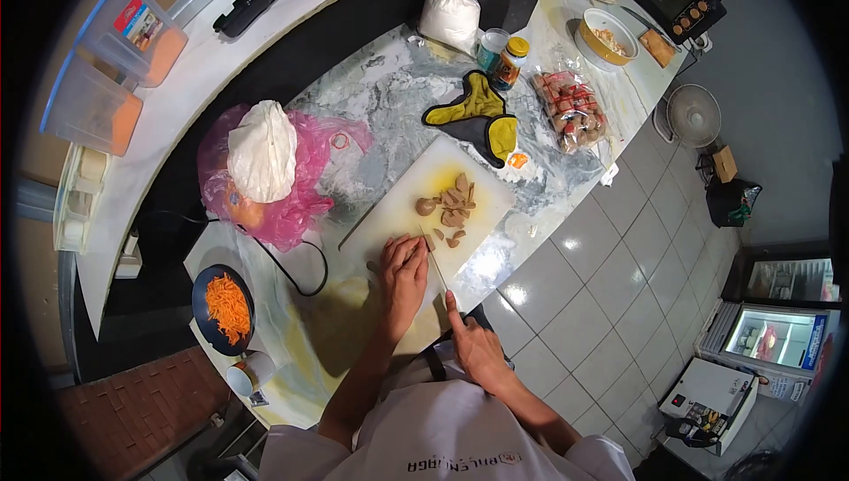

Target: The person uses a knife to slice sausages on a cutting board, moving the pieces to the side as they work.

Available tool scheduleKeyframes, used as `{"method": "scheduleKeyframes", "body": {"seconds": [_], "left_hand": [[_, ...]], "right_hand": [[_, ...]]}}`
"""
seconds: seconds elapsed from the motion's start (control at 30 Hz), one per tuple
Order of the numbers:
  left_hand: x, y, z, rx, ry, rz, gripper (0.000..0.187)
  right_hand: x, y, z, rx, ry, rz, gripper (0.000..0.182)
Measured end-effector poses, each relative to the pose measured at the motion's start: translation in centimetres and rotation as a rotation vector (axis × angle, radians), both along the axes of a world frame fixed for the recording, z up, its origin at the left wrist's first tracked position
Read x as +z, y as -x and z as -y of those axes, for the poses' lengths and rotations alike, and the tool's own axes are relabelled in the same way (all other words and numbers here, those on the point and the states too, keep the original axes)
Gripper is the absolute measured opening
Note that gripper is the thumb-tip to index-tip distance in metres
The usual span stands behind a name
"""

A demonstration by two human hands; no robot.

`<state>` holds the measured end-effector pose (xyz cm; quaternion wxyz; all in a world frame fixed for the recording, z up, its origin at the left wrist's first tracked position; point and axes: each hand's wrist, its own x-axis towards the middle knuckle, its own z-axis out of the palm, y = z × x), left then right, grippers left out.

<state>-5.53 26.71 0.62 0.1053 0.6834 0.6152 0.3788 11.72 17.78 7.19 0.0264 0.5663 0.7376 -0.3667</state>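
A white cutting board (389, 216) with a yellow stain lies on the marbled counter. Sliced brown meatball pieces (456, 216) are heaped near its middle, beside a rounder meatball piece (425, 206). My left hand (404, 276) is at the board's lower edge, its bent fingertips closed on a small piece of meatball (429, 243). In my right hand (478, 348) is a kitchen knife (435, 267), gripped with the index finger stretched along it. The blade points away from me and its tip end is right beside that piece, close to my left fingertips.
Yellow-and-black cloth mitts (469, 103), a jar (509, 64) and a bag of meatballs (570, 111) sit beyond the board. To the left are a pink plastic bag (292, 216), a black cable (309, 293), a plate of shredded carrot (225, 309) and a cup (250, 373).
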Motion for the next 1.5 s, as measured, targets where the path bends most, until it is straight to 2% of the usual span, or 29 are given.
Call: {"method": "scheduleKeyframes", "body": {"seconds": [0.2, 0.5, 0.9, 1.0, 1.1, 1.5], "left_hand": [[0.5, 0.3, -0.1, -0.014, 0.01, 0.005, 0.023], [0.2, 0.3, -0.3, -0.017, -0.017, -0.026, 0.023], [0.6, 0.3, -0.4, -0.034, -0.008, 0.066, 0.027], [0.2, 0.3, -0.5, -0.019, 0.023, 0.107, 0.027], [-0.2, 0.6, -0.6, -0.012, 0.049, 0.144, 0.027], [0.2, 0.9, -0.9, -0.015, 0.108, 0.186, 0.029]], "right_hand": [[-0.1, 0.3, -0.7, -0.011, 0.016, -0.018, 0.081], [1.2, 0.9, -1.4, 0.014, 0.011, 0.173, 0.084], [0.1, -1.9, -2.2, 0.003, -0.129, 0.023, 0.085], [-0.5, -2.3, -2.2, -0.086, -0.145, -0.279, 0.084], [0.3, -2.5, -2.6, -0.187, 0.062, -0.394, 0.081], [0.6, -2.3, -2.2, -0.135, -0.087, -0.334, 0.085]]}}
